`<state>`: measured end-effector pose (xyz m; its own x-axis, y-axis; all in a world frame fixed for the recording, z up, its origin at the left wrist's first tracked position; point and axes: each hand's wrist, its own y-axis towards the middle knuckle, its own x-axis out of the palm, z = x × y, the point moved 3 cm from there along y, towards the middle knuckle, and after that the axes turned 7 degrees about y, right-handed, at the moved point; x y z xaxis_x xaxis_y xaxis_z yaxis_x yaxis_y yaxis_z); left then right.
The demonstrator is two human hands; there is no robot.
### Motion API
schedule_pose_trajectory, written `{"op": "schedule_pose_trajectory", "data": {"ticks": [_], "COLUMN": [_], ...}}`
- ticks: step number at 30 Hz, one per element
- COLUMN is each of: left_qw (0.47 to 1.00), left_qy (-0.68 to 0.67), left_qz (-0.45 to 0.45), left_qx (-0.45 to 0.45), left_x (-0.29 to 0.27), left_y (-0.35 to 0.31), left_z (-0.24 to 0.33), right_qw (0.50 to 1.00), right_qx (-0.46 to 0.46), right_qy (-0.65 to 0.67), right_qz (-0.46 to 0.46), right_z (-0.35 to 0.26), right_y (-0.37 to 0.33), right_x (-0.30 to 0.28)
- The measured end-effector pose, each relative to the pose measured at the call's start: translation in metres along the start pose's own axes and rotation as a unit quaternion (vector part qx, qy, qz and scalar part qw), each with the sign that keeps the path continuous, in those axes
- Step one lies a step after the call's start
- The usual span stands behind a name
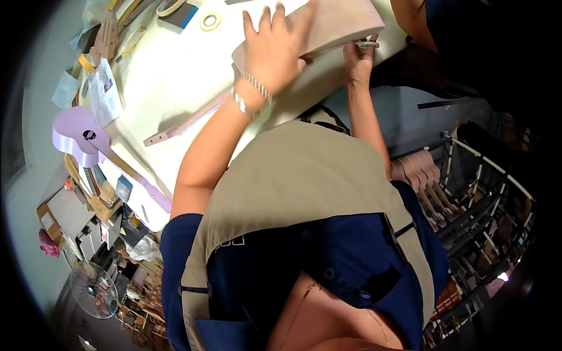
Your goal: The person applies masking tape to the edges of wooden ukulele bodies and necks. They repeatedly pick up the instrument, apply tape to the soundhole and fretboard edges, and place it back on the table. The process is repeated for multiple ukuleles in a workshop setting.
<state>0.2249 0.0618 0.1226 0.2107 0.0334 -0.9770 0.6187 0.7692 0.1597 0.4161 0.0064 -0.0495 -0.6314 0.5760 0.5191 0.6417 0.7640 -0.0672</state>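
A pale pink ukulele (342, 26) lies on the white table in front of me, its body at the top of the view. Its neck (193, 121) points toward the lower left and ends in a headstock with holes. Across the body rests my left hand (272, 50), fingers spread, with a bracelet at the wrist. My right hand (358, 65) is beside the body's near edge, at the table's edge. Its fingers are closed on a small roll of white tape (374, 44), close against the ukulele's side.
A roll of masking tape (202, 23) lies farther back on the table (193, 70). A lilac ukulele (67, 137) is at the left edge, near papers and tools. Another person's arm (414, 23) shows at upper right. Pink ukuleles hang on a rack (492, 164) at right.
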Motion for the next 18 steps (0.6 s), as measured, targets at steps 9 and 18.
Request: {"op": "schedule_pose_trajectory", "data": {"ticks": [9,18], "left_qw": [0.825,0.779], "left_qy": [-0.523,-0.437], "left_qz": [0.214,0.448], "left_qx": [0.017,-0.015], "left_x": [-0.126,-0.204], "left_y": [-0.04,-0.132], "left_z": [-0.026,-0.11], "right_qw": [0.988,0.884], "right_qx": [-0.083,-0.178], "right_qy": [0.046,0.169], "right_qz": [-0.121,-0.398], "right_z": [-0.12,-0.202], "right_y": [-0.07,-0.139], "right_x": [0.13,0.264]}}
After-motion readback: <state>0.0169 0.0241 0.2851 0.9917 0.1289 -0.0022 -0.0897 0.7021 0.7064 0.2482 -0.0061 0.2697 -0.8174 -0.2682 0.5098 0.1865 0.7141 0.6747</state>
